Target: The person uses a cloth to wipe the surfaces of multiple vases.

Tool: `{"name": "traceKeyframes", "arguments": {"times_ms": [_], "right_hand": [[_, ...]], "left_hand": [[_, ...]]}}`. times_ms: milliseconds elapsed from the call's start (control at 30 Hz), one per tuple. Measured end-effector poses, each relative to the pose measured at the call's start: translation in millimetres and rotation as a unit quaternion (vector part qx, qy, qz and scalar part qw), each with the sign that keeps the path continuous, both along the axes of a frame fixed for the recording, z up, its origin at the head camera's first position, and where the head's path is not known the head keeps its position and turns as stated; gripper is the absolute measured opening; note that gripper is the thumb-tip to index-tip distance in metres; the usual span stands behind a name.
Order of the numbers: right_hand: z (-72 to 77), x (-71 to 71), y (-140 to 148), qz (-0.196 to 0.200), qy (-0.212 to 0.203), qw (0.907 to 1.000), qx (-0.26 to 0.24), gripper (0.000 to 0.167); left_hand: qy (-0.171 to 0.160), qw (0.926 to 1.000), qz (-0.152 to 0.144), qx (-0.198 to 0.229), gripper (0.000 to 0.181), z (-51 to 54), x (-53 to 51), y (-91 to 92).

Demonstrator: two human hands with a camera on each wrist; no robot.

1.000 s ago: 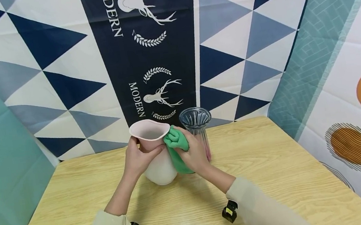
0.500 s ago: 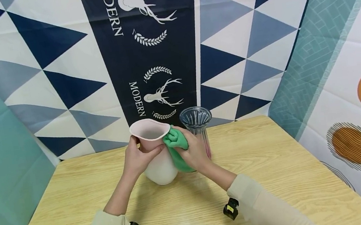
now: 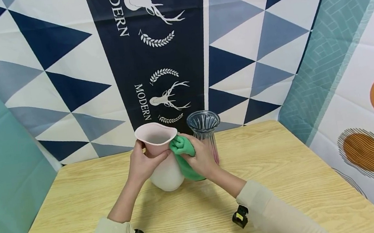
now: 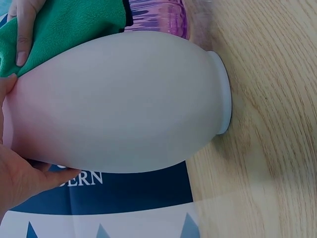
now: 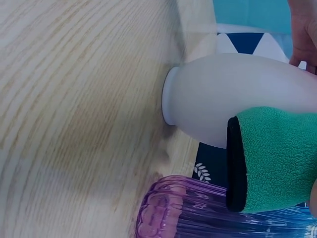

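A white vase (image 3: 167, 174) with a pink neck and a wavy rim stands upright near the middle of the table. My left hand (image 3: 142, 164) grips its neck from the left, thumb across the front. On the other side, my right hand (image 3: 200, 155) pinches a green cloth (image 3: 182, 146) against the neck just under the rim. The cloth's loose part hangs down along the vase, and its dark edging shows in the right wrist view. Some right fingers are hidden behind the cloth and vase.
Close behind my right hand stands a ribbed glass vase (image 3: 203, 121), blue at the flared top and pink-purple toward the base. The wooden table (image 3: 267, 184) ends at a patterned backdrop (image 3: 163, 61) behind, with fabric walls at both sides.
The cloth's bunched top sits slightly lower against the rim than a second ago. My left hand and the white vase stay almost where they were.
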State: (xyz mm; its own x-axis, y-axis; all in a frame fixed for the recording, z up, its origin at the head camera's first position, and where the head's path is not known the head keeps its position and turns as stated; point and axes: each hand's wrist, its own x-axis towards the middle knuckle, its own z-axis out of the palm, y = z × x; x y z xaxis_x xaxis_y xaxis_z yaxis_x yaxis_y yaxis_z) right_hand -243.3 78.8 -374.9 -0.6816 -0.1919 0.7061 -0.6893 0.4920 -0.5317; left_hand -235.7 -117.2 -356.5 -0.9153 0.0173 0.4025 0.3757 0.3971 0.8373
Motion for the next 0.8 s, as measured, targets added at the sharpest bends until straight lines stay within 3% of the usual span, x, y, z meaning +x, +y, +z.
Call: {"name": "traceKeyframes", "arguments": {"times_ms": [533,800], "right_hand": [[-17.0,5.4,5.9,-0.009,-0.055,0.9984,0.009,0.05],[-28.6,8.0,8.2,-0.015,-0.061,0.998,0.002,0.049]], "left_hand": [[-0.002,1.0,0.003,-0.004,0.082,-1.7,-1.4,1.3],[-0.006,1.0,0.005,0.0,0.08,-1.4,-0.4,2.0]]}}
